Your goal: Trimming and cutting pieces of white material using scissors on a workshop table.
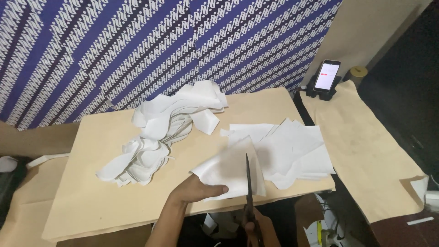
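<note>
Near the table [114, 201] front edge, left hand [194, 190] pinches a white cloth piece [228, 169] (light, floppy; best gripped beside the cut), right hand [256, 226] grasping scissors [248, 183].

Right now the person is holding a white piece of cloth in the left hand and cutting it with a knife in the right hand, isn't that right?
Not quite. The head view shows the right hand working black scissors, not a knife. The rest holds: the left hand holds the white piece while the blades cut into it.
</note>
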